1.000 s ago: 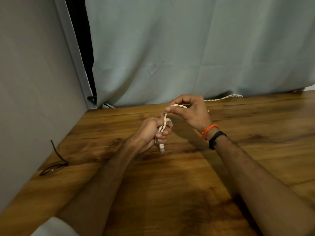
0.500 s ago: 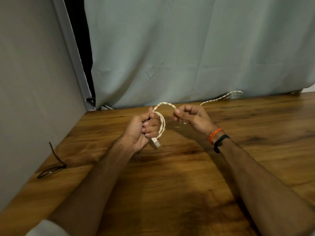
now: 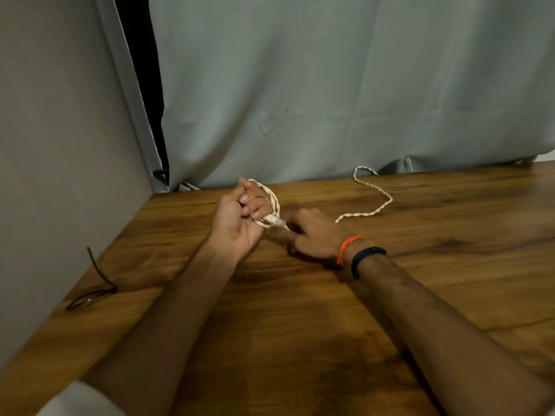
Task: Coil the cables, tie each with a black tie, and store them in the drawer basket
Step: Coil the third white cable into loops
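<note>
Pinning the loops of the cable [image 3: 271, 202] in my left hand [image 3: 240, 217] so the coil can't spring open, fingers clamped round it mid-table. Right hand [image 3: 312, 235] sits just beside, can't tell if it's pinching anything. Loose tail snakes toward the far edge; black tie [image 3: 93, 291] waits at the left edge.
</note>
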